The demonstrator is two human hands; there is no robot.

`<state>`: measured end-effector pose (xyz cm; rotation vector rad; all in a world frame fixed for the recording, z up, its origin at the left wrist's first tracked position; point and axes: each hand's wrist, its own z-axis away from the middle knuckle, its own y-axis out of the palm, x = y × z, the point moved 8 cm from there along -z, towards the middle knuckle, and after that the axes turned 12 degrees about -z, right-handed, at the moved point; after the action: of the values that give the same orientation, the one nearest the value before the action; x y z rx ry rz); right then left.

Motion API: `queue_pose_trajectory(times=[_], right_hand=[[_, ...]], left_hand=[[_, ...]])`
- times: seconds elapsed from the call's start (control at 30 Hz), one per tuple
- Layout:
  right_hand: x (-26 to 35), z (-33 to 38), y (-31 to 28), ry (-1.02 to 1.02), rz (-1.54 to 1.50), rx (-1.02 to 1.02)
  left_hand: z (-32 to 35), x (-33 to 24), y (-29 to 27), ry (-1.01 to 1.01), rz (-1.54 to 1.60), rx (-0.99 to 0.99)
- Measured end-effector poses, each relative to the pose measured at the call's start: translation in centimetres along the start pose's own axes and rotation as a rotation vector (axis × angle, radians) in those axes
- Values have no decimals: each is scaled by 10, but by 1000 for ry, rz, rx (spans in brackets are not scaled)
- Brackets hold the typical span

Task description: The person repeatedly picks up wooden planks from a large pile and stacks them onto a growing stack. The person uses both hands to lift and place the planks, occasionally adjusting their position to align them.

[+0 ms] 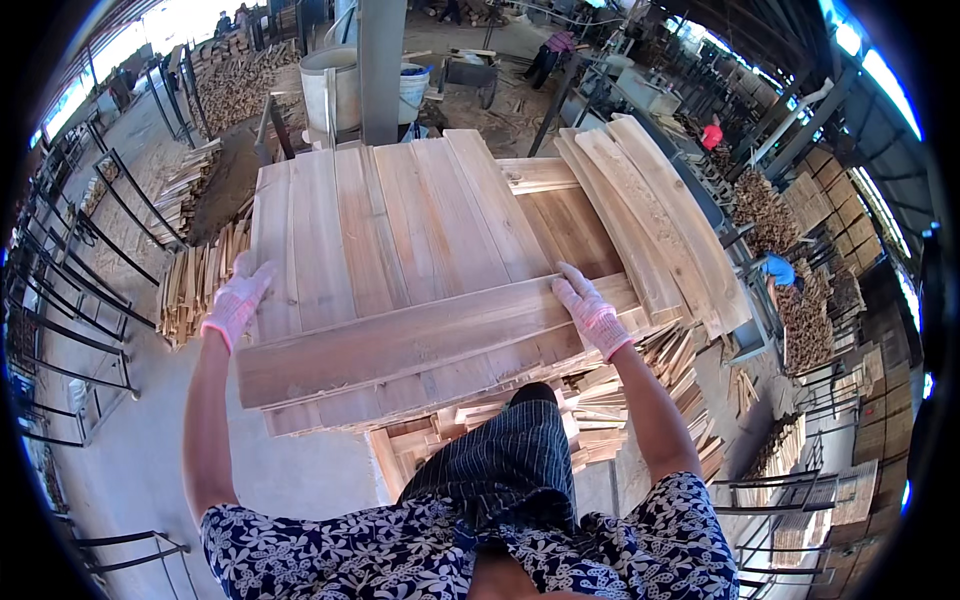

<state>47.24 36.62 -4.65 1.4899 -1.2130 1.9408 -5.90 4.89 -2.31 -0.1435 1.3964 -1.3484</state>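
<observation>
A layer of pale wooden boards (380, 230) lies side by side on a stack in front of me. Across its near part rests a wide plank (420, 340). My left hand (240, 297), in a pink and white work glove, touches the left edge of the boards, fingers apart, just beyond the plank's left end. My right hand (588, 308), gloved alike, lies over the plank's right part with its fingers stretched out to the far edge. The undersides of both hands are hidden. Several loose, slightly curved planks (650, 210) lie on the stack's right side.
Thin wood strips (205, 280) are piled left of the stack, and more scraps (680, 390) lie at its near right. A grey post (382, 75) and a pale bucket (330, 90) stand behind. Black metal racks (75, 350) line the left. Other people work farther off.
</observation>
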Motion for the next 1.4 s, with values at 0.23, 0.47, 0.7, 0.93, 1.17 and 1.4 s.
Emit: queue_pose_trajectory(times=[0.23, 0.47, 0.7, 0.93, 1.17, 1.4], right_hand=[[-10, 0, -23, 74, -119, 10], [-3, -5, 4, 107, -17, 109], [18, 6, 8, 142, 103, 25], [5, 6, 8, 71, 114, -68], [13, 9, 4, 163, -30, -18], [30, -1, 10, -282, 428, 65]], left_hand=[[113, 28, 22, 294, 488, -187], [130, 23, 21, 168, 495, -63], [132, 9, 23, 218, 501, -17], [150, -11, 17, 181, 452, -17], [74, 3, -2, 143, 483, 18], [-31, -10, 10, 73, 430, -49]])
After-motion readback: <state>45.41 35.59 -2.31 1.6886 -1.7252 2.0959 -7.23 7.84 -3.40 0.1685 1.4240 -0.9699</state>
